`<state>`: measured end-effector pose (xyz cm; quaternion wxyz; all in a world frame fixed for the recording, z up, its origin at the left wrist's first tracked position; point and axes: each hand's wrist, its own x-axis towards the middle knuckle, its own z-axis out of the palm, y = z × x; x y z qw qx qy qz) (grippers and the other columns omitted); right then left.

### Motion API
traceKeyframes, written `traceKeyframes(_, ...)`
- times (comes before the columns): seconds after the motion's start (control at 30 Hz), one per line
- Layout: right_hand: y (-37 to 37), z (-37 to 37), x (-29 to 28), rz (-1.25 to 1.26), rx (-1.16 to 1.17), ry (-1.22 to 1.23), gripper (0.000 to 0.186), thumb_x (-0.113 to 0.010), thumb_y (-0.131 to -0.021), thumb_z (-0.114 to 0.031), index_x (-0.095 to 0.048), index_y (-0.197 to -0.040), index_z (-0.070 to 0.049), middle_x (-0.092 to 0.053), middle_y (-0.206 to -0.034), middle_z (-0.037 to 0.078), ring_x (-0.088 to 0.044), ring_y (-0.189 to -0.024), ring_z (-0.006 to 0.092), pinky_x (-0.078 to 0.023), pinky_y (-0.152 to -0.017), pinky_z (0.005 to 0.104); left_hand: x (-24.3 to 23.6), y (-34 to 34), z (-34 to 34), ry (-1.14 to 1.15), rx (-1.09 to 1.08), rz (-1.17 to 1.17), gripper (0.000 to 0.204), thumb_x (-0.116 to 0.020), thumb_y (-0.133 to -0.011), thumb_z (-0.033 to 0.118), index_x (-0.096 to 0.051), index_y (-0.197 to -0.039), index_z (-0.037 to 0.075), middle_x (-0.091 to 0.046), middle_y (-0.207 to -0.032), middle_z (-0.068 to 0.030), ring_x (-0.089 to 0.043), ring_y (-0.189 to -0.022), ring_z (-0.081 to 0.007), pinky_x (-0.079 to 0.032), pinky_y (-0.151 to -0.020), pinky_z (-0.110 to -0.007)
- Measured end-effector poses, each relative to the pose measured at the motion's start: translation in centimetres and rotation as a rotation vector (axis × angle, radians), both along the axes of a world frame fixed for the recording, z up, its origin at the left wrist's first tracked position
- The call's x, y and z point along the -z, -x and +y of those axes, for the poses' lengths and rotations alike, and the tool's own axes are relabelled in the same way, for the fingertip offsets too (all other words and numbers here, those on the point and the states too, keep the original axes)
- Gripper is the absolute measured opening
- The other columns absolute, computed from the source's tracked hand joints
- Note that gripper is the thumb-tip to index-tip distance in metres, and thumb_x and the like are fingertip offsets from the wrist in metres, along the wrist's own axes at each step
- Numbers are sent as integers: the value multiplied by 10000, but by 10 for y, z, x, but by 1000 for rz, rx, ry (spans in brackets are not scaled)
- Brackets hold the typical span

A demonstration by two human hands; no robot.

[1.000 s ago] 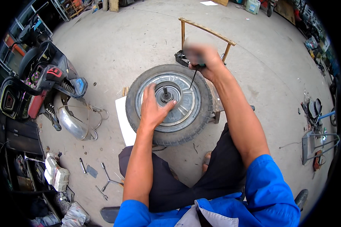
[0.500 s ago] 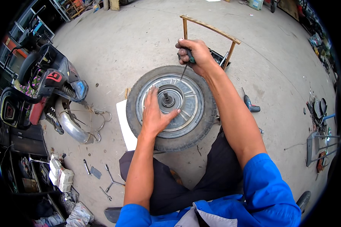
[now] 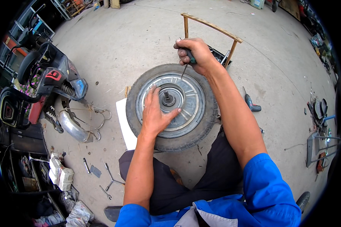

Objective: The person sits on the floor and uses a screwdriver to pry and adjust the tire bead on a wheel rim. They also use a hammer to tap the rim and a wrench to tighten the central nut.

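Observation:
A wheel lies flat on the floor in front of my knees, its black tyre (image 3: 170, 144) surrounding a grey metal hub (image 3: 195, 102). A dark axle (image 3: 167, 99) stands up from the hub's recessed centre. My left hand (image 3: 154, 111) rests on the hub's left side with fingers and thumb spread, holding nothing. My right hand (image 3: 199, 55) is wrapped round the dark green handle of a screwdriver (image 3: 184, 71). Its thin shaft points down, slightly tilted, and the tip meets the hub cover near its far rim. Whether it sits on a screw is too small to tell.
Beyond the wheel stands a toolbox with a wooden handle frame (image 3: 212, 25). A power tool with a long bit (image 3: 252, 104) lies right. Near my left leg are a three-armed wrench (image 3: 111, 178) and a spanner (image 3: 106, 193). A partly dismantled scooter (image 3: 53, 77) stands left.

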<state>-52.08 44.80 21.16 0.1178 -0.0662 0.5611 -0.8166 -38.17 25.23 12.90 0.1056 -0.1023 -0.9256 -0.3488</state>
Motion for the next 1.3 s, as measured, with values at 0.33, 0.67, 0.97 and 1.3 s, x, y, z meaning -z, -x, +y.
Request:
traceKeyframes(0.33, 2, -1, -1, 10, -64, -39, 240, -579, -987, -212, -604, -1034, 23, -512, -685, -7, -445, -531, 81, -446, -582, 296, 0, 0, 0, -9, 4, 17, 960, -884, -706, 370, -435, -1410, -103, -384, -1523, -283, -369, -1420, -432, -345, -1164, -465)
traceKeyframes(0.67, 31, -21, 25, 54, 207, 578, 169, -589, -978, -127, -589, -1062, 20, -597, -829, 101, -601, -727, 207, -550, -757, 401, -3, -1, 2, 13, 2, -11, 850, -876, -712, 383, -549, -1342, -86, -375, -1536, -287, -375, -1421, -437, -359, -1154, -469)
traceKeyframes(0.97, 25, -3, 37, 149, -31, 497, 227, -731, -897, -114, -613, -1010, 43, -653, -897, 117, -642, -906, 206, -545, -934, 388, -1, -1, 0, 12, 9, 14, 777, -877, -708, 366, -614, -1269, -103, -374, -1529, -310, -382, -1415, -445, -363, -1150, -463)
traceKeyframes(1.3, 17, -1, 34, 443, 596, -323, 614, -902, -742, -389, -618, -970, 105, -687, -788, 155, -685, -705, 180, -563, -602, 300, 0, -1, 1, -1, -2, -3, 749, -876, -710, 351, -630, -1246, -110, -377, -1530, -308, -375, -1420, -445, -355, -1154, -457)
